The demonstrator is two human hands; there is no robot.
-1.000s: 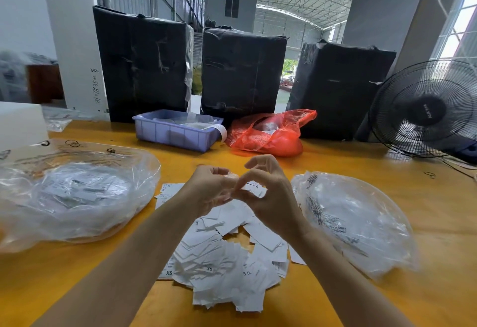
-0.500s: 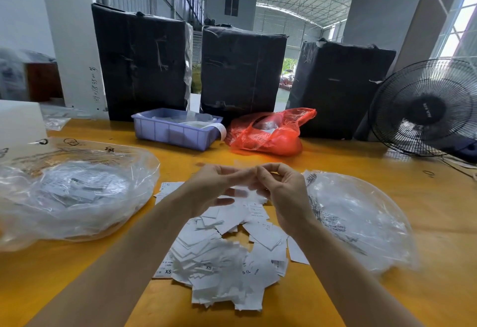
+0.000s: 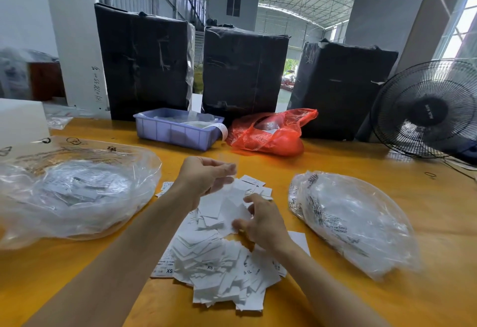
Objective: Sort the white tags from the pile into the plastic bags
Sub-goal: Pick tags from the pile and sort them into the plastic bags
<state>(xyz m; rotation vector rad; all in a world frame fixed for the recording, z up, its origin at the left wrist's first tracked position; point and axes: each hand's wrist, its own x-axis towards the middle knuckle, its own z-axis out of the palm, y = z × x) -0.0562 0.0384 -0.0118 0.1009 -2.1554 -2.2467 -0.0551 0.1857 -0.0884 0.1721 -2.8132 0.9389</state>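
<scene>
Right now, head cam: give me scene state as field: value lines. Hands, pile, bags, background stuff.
left hand: raised above pile, fingers curled, seems to pinch a blurred tag
right hand: lowered onto tag pile, fingers curled at tags
tag pile: loose, center of yellow table, some marked XS
left plastic bag: holds tags
right plastic bag: printed, contents unclear
behind: purple bin, red bag, fan

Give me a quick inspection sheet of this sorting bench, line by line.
Surface: yellow table.
Job's things: tag pile at centre; clear bags left and right.
Clutter: blue bin, red bag, fan.
Grippers: left hand pinches a small clear piece, blurred; right hand curls over the pile, grip unclear.
Cables: thin cord beside the fan.
Surroundings: three black bales behind, warehouse roof.
</scene>
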